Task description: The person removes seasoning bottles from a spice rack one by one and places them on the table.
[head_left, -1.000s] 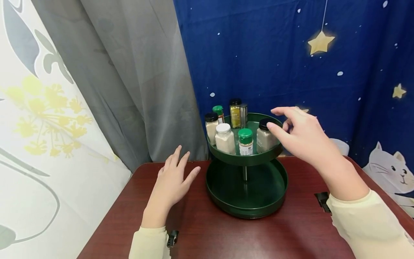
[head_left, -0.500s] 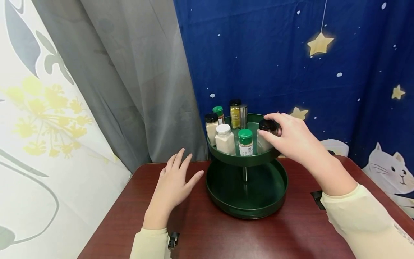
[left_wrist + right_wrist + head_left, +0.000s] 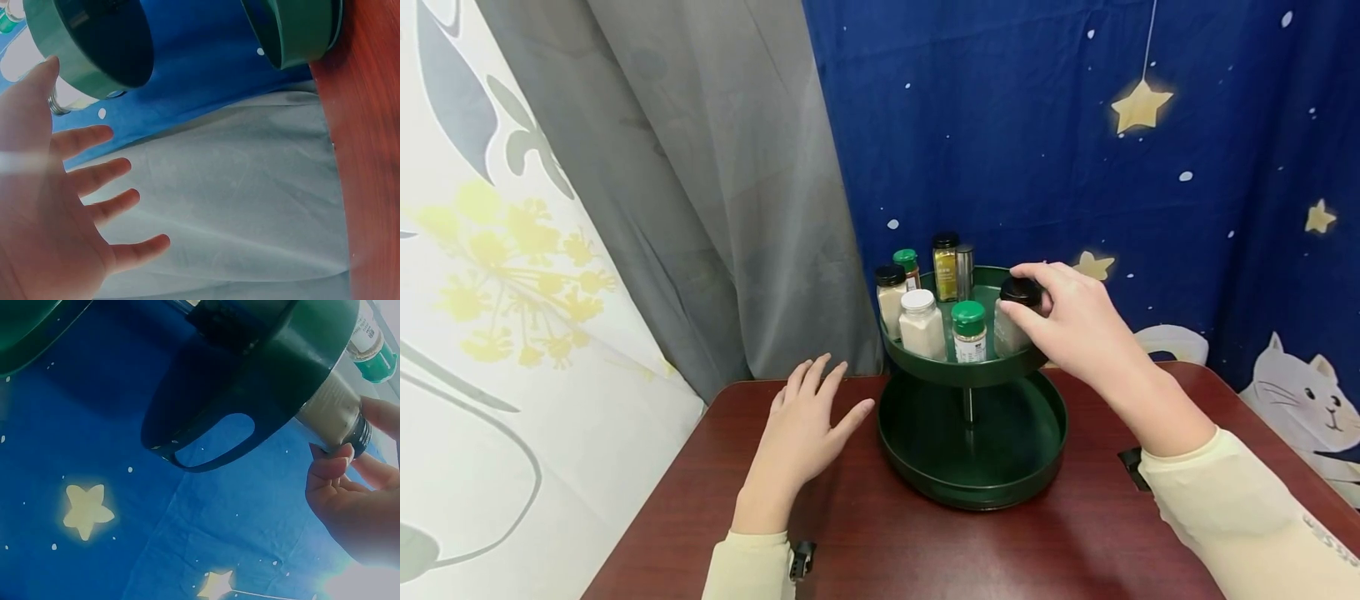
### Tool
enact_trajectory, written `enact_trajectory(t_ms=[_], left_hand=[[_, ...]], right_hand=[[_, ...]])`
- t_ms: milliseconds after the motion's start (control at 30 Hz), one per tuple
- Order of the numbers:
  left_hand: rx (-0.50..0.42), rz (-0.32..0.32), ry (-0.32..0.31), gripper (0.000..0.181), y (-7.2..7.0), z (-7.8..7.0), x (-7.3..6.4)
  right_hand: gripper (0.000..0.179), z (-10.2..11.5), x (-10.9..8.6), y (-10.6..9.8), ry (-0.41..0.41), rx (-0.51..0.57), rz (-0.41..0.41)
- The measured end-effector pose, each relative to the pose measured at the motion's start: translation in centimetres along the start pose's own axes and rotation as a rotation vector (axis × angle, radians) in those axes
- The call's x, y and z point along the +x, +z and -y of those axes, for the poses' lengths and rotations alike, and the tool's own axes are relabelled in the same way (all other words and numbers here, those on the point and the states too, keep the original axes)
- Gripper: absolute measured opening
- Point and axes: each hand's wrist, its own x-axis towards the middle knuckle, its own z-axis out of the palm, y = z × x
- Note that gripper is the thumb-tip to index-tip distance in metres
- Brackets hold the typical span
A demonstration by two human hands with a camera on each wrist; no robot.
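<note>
So the right hand (image 3: 1078,325) comes in from the right and has the black-lidded jar (image 3: 1011,332) by its top: thumb on the near-left side of the lid, index finger round the far side. The right wrist view backs that up, with thumb and fingertips on opposite sides of the lid, so the gap is only about as wide as the lid. The jar's body sits just below the fingertips, upright, on the right part of the upper tier (image 3: 967,372) of a green 2-tier stand. The rim hides its base, so I can't tell if it's touching the tier floor.

Left hand (image 3: 805,425) is holding nothing, fingers spread and thumb out wide, over the table (image 3: 850,533) to the left of the stand and well apart from that jar.

Up top there are 6 other containers. Just left of the held jar is a small green-capped jar (image 3: 969,337), then a white-lidded jar (image 3: 923,332). At the far left there's a second jar with a black lid (image 3: 891,302) and a green-capped bottle (image 3: 908,265). Farther back, a yellow bottle (image 3: 946,273) stands right beside a silver cylinder (image 3: 965,273).
</note>
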Motion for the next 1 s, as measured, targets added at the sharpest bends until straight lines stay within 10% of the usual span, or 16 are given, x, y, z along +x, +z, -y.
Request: enact_trajectory(t_ms=[1000], left_hand=[[0.003,-0.032,0.012,0.065,-0.4,0.2,-0.4]], right_hand=[[0.043,0.3,-2.4,0.1,-0.115,0.092,-0.314]])
